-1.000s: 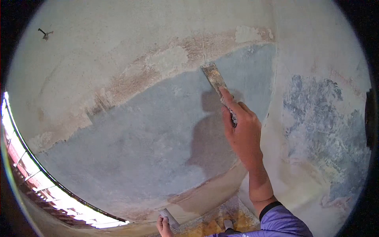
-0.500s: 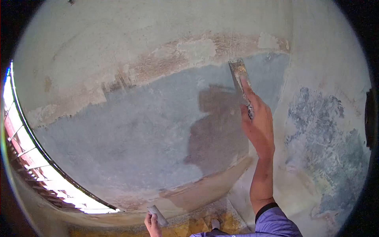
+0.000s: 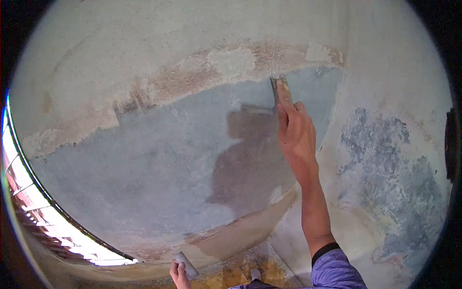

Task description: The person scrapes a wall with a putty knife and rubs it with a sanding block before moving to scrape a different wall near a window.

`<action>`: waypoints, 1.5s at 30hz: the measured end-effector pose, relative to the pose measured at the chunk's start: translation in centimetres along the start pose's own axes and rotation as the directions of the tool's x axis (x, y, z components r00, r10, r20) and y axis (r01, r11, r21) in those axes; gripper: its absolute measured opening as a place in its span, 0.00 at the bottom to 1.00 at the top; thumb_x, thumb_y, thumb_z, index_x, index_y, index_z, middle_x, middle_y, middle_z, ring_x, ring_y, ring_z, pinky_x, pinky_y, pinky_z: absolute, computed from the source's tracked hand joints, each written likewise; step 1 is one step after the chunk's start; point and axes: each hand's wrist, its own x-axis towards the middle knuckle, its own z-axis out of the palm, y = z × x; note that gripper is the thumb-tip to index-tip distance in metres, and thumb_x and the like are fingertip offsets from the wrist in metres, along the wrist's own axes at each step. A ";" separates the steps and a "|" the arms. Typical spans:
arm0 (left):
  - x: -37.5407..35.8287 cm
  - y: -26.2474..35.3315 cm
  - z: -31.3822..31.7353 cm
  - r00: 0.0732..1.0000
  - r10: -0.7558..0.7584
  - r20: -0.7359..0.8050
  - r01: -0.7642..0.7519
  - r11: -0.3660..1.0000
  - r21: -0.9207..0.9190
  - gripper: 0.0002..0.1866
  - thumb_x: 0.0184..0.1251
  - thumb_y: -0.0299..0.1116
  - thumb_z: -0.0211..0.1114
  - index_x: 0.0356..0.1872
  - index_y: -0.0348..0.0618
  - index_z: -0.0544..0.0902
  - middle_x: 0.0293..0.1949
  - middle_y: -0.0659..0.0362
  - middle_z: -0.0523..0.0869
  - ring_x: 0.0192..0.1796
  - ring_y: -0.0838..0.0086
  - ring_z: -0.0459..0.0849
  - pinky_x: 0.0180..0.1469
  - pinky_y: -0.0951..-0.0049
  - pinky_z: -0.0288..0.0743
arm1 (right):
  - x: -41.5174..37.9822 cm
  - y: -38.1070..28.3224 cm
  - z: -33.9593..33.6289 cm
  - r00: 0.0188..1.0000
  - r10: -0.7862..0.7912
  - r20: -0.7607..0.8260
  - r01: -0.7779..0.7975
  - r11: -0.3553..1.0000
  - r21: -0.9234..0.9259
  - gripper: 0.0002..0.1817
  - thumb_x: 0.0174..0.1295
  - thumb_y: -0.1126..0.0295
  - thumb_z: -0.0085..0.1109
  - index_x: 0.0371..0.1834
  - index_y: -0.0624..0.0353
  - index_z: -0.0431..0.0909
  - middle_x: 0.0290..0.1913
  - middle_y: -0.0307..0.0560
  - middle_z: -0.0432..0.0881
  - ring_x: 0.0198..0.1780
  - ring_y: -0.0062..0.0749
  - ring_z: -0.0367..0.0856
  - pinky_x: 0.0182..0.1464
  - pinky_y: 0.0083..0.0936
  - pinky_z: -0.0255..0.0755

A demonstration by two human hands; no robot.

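Observation:
A putty knife (image 3: 287, 92) with a stained blade is gripped in my right hand (image 3: 298, 132), its index finger stretched along the blade. The blade's tip touches the wall at the upper border of a blue-grey painted area (image 3: 168, 144). Just above that border runs a rough brownish strip (image 3: 178, 77) of bared wall. At the bottom of the view, my left hand (image 3: 179, 276) is closed around a second flat, greyish blade (image 3: 186, 264), which looks like another putty knife; its handle is hidden.
A bright barred window (image 3: 36, 202) curves along the left. On the right, the adjoining wall (image 3: 380, 139) carries dark blue-grey patches. A foot (image 3: 255, 274) shows on the yellowish-stained floor (image 3: 231, 277) below. My shadow (image 3: 245, 164) falls on the painted area.
My right hand has turned, and the putty knife stands more upright against the wall, slightly left along the border. The whole view has shifted a little; the left hand still holds its blade.

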 end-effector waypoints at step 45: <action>1.8 -0.7 0.4 0.999 0.044 0.029 -0.043 0.999 -0.033 0.33 0.68 0.46 0.62 0.68 0.40 0.62 0.66 0.54 0.67 0.68 0.69 0.63 0.69 0.66 0.56 | 1.5 -1.3 1.5 0.998 0.067 -0.007 -0.066 0.950 -0.305 0.34 0.63 0.75 0.50 0.74 0.41 0.57 0.41 0.59 0.77 0.34 0.50 0.86 0.35 0.36 0.82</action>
